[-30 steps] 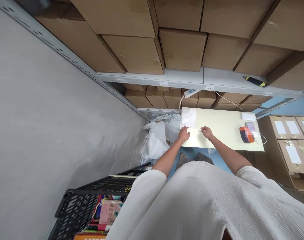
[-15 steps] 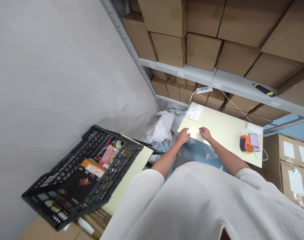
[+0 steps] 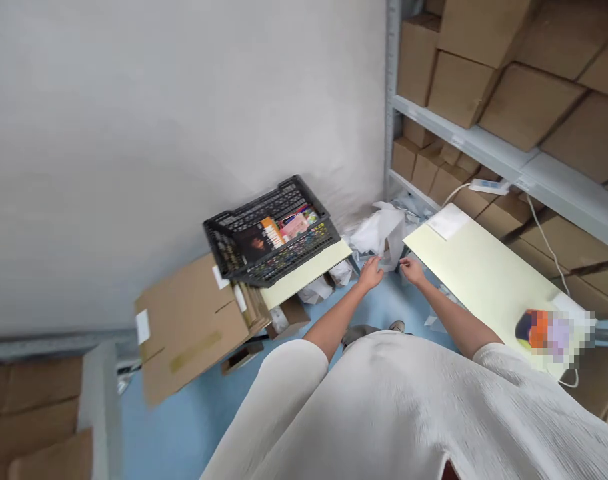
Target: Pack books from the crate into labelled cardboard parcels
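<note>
My left hand (image 3: 370,273) is held out over the floor, between the crate and the right-hand table. Its fingers reach forward, slightly curled and apart, with nothing visible in them. Opposite it, my right hand (image 3: 412,270) is closed in a pinch near the corner of the pale yellow table (image 3: 484,273). A tiny pale thing seems to be at its fingertips, too small to make out. To the left, a black plastic crate (image 3: 264,277) rests tilted on another pale surface (image 3: 309,270). Inside lie a dark packet with an orange band (image 3: 257,243) and a pink packet (image 3: 295,227).
Crumpled white wrapping (image 3: 379,230) is heaped in the corner. Flattened cardboard (image 3: 189,333) lies left of the crate. Shelves with brown boxes (image 3: 459,87) stand at right. On the table are a white sheet (image 3: 448,221) and an orange and dark object (image 3: 534,328); a power strip (image 3: 489,187) hangs behind.
My view has turned left, so the crate and table appear further right, and cardboard and floor have come into view. Both hands stay raised, now over the floor instead of the table's edge.
</note>
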Available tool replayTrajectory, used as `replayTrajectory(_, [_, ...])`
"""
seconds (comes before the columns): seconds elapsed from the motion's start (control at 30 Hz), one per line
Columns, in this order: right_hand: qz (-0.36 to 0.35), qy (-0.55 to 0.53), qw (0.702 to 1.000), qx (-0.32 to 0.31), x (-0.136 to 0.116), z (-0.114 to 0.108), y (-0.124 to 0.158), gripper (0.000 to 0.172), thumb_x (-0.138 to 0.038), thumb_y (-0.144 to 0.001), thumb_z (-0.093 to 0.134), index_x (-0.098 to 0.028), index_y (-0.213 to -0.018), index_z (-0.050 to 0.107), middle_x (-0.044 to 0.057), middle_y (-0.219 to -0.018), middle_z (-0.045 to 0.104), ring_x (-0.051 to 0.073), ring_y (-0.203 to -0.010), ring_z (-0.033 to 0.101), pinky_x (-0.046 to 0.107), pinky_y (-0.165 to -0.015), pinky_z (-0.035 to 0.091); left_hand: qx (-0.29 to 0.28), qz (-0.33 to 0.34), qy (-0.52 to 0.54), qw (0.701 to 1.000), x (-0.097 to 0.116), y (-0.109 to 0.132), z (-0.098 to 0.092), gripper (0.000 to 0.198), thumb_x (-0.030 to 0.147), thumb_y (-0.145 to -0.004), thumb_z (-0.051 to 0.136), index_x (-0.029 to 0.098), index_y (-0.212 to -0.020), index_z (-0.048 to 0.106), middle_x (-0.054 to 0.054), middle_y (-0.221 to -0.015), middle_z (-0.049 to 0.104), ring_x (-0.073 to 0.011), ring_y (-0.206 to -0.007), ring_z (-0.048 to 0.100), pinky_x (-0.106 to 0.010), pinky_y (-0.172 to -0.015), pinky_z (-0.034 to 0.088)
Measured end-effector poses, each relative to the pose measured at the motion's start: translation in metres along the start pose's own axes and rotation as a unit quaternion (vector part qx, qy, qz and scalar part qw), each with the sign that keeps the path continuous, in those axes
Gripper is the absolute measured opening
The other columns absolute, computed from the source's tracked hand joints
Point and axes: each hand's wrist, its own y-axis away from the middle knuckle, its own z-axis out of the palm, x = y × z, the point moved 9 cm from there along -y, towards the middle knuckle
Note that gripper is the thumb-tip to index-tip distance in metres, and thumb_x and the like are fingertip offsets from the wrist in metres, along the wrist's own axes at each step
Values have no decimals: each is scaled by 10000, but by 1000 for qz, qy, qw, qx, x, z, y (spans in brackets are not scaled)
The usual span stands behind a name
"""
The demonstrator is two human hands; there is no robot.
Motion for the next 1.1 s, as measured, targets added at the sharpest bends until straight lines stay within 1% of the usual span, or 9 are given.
replayTrajectory(0.13, [-53,17,997,-62,-56,76,8,209,-170,-835,640,-228,-996,760,60,-1120,825,232,-1052,763,410,-1083,577,72,-37,21,996,-53,49,-51,555,158,-919,677,234,-1469,674,-136,-1555,656,-318,-1498,580,-495,-1320,419])
replayTrajectory(0.27, [-100,23,985,-138,-110,168,38,187,-170,-839,652,-228,-983,756,67,-1120,829,233,-1016,768,392,-1039,595,129,-76,31,988,-114,113,-98,541,143,-944,654,229,-1478,664,-133,-1562,647,-303,-1509,566,-472,-1324,415])
replayTrajectory(0.43, [-142,33,970,-194,-163,287,98,193,-173,-828,667,-226,-984,767,60,-1104,832,230,-993,766,387,-1035,599,184,-121,53,974,-200,208,-148,515,136,-965,631,186,-1477,662,-158,-1577,622,-303,-1507,563,-455,-1322,414])
replayTrajectory(0.6, [-149,46,959,-235,-194,400,172,179,-173,-851,668,-217,-987,777,73,-1112,835,236,-1002,770,410,-1063,589,208,-141,58,966,-284,305,-194,570,106,-949,595,237,-1502,649,-125,-1559,632,-289,-1496,566,-470,-1313,427])
replayTrajectory(0.7, [-154,56,955,-249,-210,456,209,169,-166,-852,701,-223,-984,789,73,-1128,842,254,-1049,782,416,-1080,588,216,-150,33,964,-328,356,-222,575,110,-959,575,239,-1517,635,-131,-1573,618,-297,-1522,539,-479,-1321,411])
replayTrajectory(0.8, [-156,68,952,-257,-226,498,237,204,-168,-842,744,-225,-1030,802,85,-1157,847,284,-1120,787,423,-1095,586,214,-185,-10,959,-369,399,-246,586,116,-968,579,225,-1544,603,-150,-1647,552,-315,-1589,467,-491,-1344,367])
replayTrajectory(0.9, [-146,90,950,-262,-235,525,255,320,-162,-848,734,-214,-1157,793,104,-1235,837,292,-1174,783,419,-1102,584,188,-238,-48,952,-403,429,-260,623,136,-968,618,215,-1583,553,-173,-1722,469,-352,-1629,408,-526,-1344,350])
replayTrajectory(1.0, [-129,115,957,-231,-241,534,262,417,-166,-854,688,-182,-1264,762,134,-1262,824,293,-1171,785,413,-1083,591,157,-270,-81,947,-423,448,-266,631,179,-987,642,240,-1602,515,-167,-1727,462,-344,-1626,410,-514,-1325,374])
replayTrajectory(1.1, [-110,115,970,-185,-246,531,262,474,-221,-859,677,-159,-1327,727,138,-1176,833,293,-1091,794,402,-1015,613,144,-266,-100,948,-430,455,-269,635,210,-993,655,259,-1606,498,-153,-1702,491,-328,-1613,425,-488,-1309,398])
